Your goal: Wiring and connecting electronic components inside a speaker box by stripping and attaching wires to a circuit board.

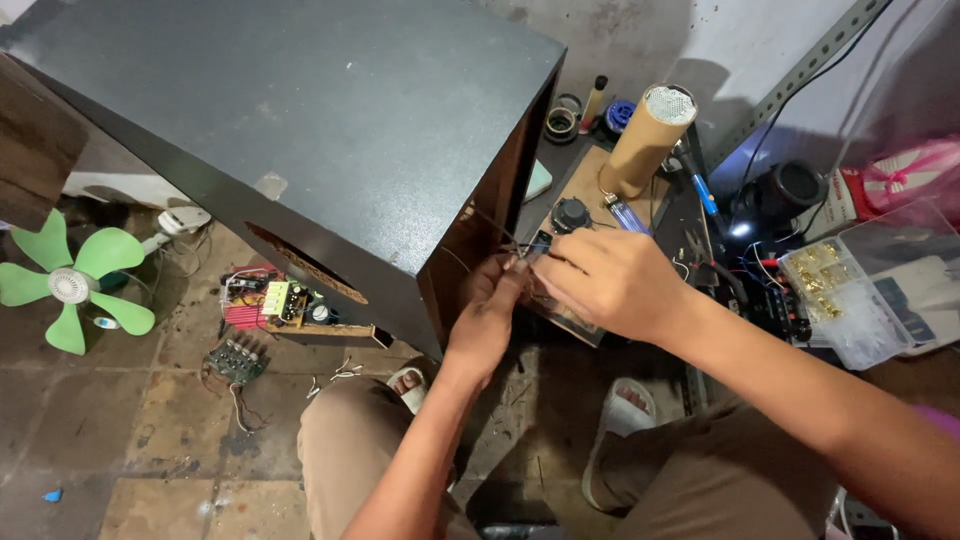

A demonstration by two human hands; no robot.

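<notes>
A large black wooden box (300,120) stands tilted on the floor in front of me, its open side facing right. My left hand (490,310) and my right hand (610,280) meet at the box's open edge, both pinching thin wires (500,240) that run out of the box. Under my right hand lies a small board (570,318), mostly hidden by the hand. Which hand grips which wire end I cannot tell.
A green fan (70,285) stands at left. Circuit boards (280,300) lie on the floor by the box. At the back are a cardboard tube (645,140), tape rolls (562,122), a soldering iron (700,185), and a clear parts box (850,290) at right.
</notes>
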